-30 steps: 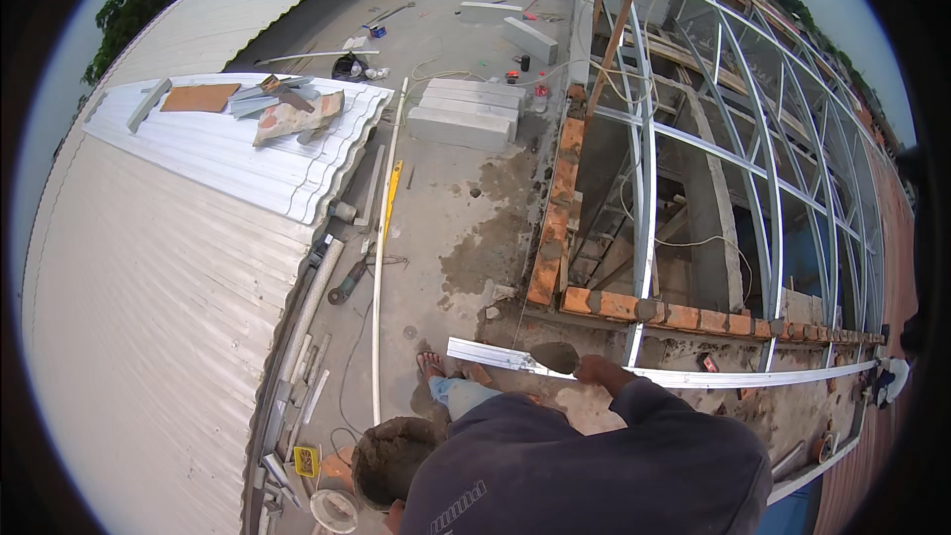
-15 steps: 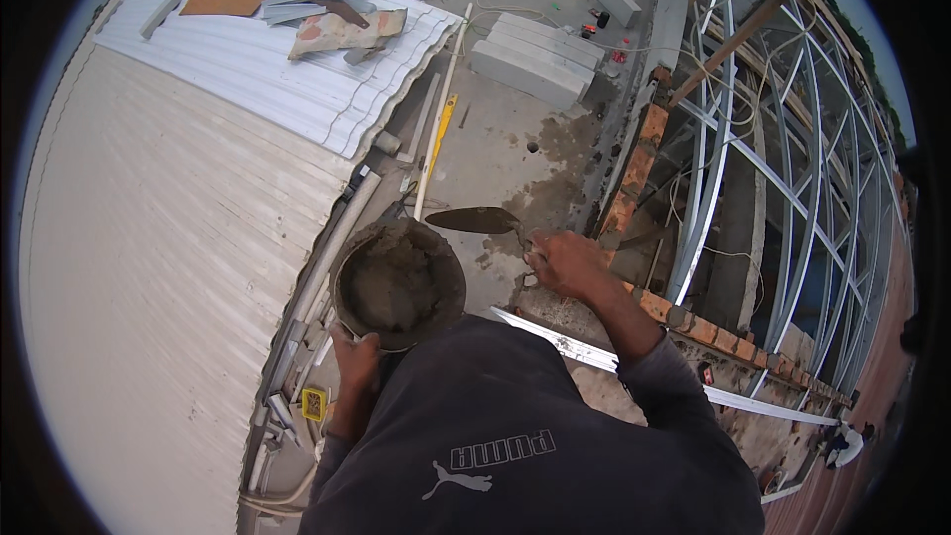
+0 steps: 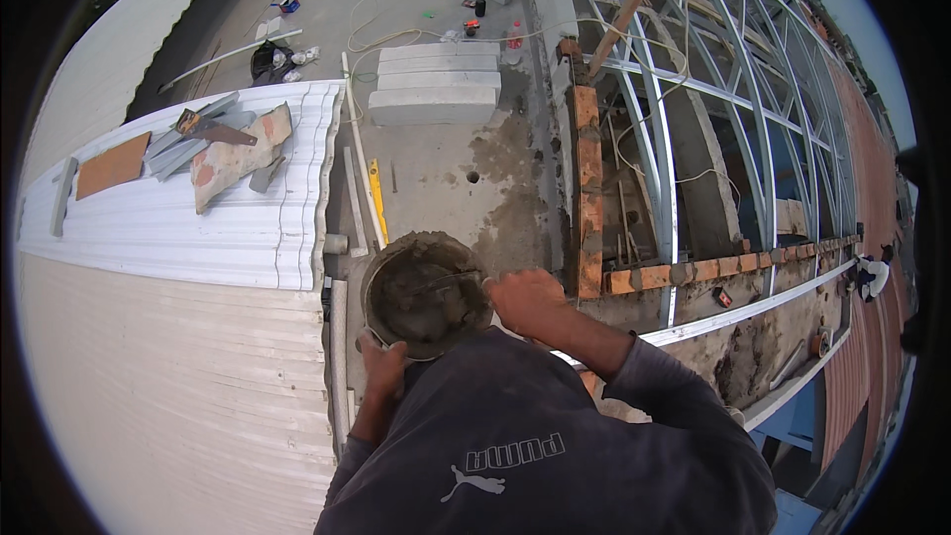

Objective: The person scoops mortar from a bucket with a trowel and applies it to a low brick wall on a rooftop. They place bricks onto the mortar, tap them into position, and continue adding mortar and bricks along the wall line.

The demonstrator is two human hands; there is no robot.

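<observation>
Trowel in the bucket, both your hands engaged

Your bucket (image 3: 369, 309) sits just in front of your body, its inner wall smeared and its hollow holding grey, wet-looking mortar (image 3: 401, 302). Your left hand (image 3: 383, 365) is clamped on the near left part of the bucket's rim, the thumb lying along it. Your right hand (image 3: 527, 299) is at the bucket's right edge, fingers closed round the handle of the trowel (image 3: 441, 282); your fist hides most of that handle. The trowel reaches leftward inside the bucket, with its blade in the mortar; how deep the tip sits, you cannot tell from this view.

Just beyond the bucket and slightly left lies the yellow spirit level (image 3: 375, 196), near a long white pipe (image 3: 355, 119). Farther beyond the bucket is a stack of pale blocks (image 3: 436, 99). Well to the left of the bucket, and beyond it, a saw (image 3: 215, 129) and a brown board (image 3: 112, 164) lie on white corrugated sheeting (image 3: 178, 243).

To the right of the bucket runs a mortared row of orange bricks (image 3: 589, 208), which turns a corner and continues rightward. The silver roof trusses (image 3: 666, 208) stand beyond that, and another person (image 3: 872, 275) is far to the bucket's right.
</observation>
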